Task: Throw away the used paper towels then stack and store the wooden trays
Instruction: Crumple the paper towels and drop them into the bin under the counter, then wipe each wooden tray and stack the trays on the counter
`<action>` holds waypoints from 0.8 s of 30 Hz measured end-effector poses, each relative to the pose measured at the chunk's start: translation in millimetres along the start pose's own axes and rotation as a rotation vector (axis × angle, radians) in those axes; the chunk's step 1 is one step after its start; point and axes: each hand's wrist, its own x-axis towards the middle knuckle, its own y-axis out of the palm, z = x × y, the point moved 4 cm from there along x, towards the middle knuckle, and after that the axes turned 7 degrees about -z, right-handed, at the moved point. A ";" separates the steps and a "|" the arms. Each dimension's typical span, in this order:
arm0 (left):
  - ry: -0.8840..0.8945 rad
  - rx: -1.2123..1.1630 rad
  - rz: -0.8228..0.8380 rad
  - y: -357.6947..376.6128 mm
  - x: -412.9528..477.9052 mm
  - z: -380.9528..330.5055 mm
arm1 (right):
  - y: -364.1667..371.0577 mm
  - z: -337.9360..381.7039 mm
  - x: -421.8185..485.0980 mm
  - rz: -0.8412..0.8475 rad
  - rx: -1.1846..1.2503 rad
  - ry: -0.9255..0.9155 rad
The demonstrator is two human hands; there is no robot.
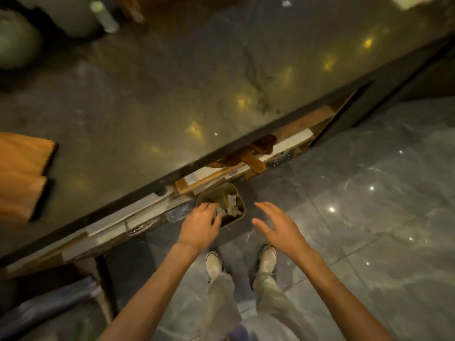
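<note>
A small olive waste bin [234, 193] stands on the floor under the counter edge, with crumpled paper towels [231, 205] inside. My left hand [200, 225] reaches over the bin's near rim, fingers curled around a grey wad of paper towel [219, 210]. To the right of the bin my right hand [275, 226] hovers with spread fingers and holds nothing. Two orange-brown wooden trays [22, 175] lie at the left edge of the counter, partly cut off by the frame.
A glossy dark stone counter [172, 94] fills the upper view. Under it an open shelf [283, 143] holds wooden utensils and boards. Bowls [17, 38] and a bottle [104, 16] stand at the far left. My shoes [241, 262] are on the grey tiled floor [369, 217].
</note>
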 end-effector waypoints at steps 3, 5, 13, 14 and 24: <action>0.022 0.013 -0.102 -36.7 -38.2 -17.1 | -30.8 29.7 -15.7 -0.001 -0.051 -0.079; 0.020 0.020 -0.168 -54.8 -59.2 -20.1 | -49.0 51.5 -22.0 -0.021 -0.099 -0.169; -0.101 -0.039 -0.428 -103.3 -118.8 34.9 | -90.6 133.8 -24.3 0.028 -0.194 -0.452; -0.132 -0.031 -0.470 -110.1 -125.6 44.3 | -92.0 144.7 -21.2 0.042 -0.193 -0.461; -0.367 -0.126 -0.623 -191.4 -165.7 147.4 | -42.6 301.8 21.3 0.148 -0.140 -0.612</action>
